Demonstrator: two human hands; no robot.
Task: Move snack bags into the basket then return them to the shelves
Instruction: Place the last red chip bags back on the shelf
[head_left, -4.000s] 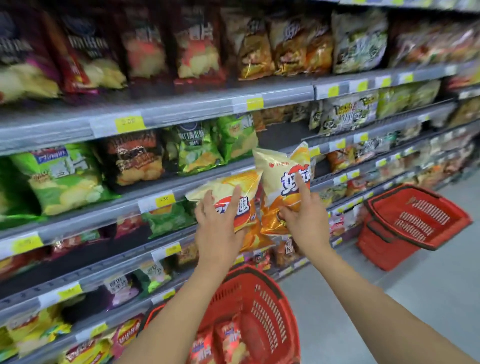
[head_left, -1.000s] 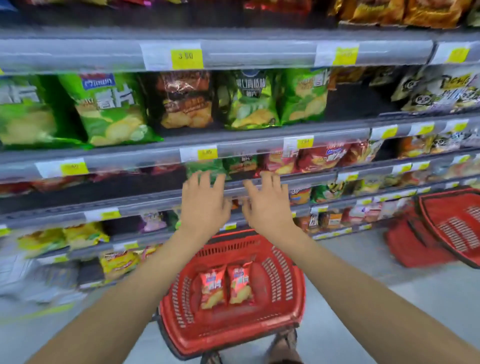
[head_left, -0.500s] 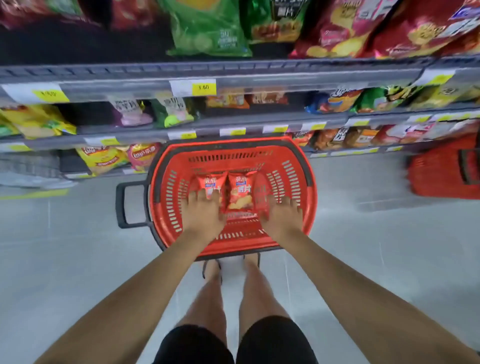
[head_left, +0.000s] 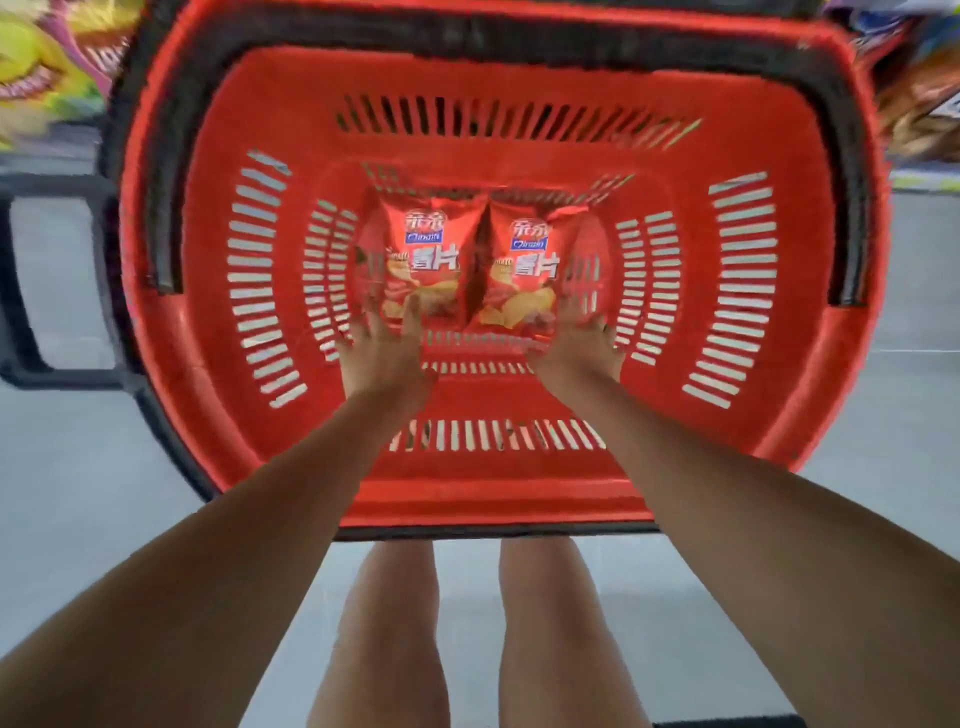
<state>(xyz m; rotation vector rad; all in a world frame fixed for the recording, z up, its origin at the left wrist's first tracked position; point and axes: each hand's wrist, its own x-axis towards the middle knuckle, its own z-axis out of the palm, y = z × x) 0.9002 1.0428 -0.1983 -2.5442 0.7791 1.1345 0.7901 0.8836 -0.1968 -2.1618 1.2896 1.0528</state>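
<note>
Head view, looking straight down: the red basket (head_left: 498, 506) stands on the grey floor (head_left: 78, 467). The two snack bags lie flat on its bottom, side by side, w/ their long edges touching. The left hand (head_left: 382, 358) reaches to the left bag (head_left: 421, 254), the right hand (head_left: 579, 348) to the right bag (head_left: 527, 260). On both hands the fingers (head_left: 414, 318) are spread and nearly straight, tips at the lower edge of the bags. Nothing is gripped yet, as far as I can see.

Risks, in my judgement:
- The film is glossy and prob. slippery, so a pinch w/ only the tips at one corner can slide off, and the bag drops back.
- The bags are puffed w/ air and pillow-shaped, w/ crimped seals top and bottom. A too hard squeeze may crush the chips inside.
- Because the bags touch, one hand can drag the neighbour bag also.
- The basket walls are deep, hard plastic w/ many narrow slots. A bag corner or a finger may catch there on the way up.

The black handles (head_left: 156, 208) lie folded on the rim, so they do not block. The shelf goods (head_left: 36, 62) in the top corners are too blurred to read.
</note>
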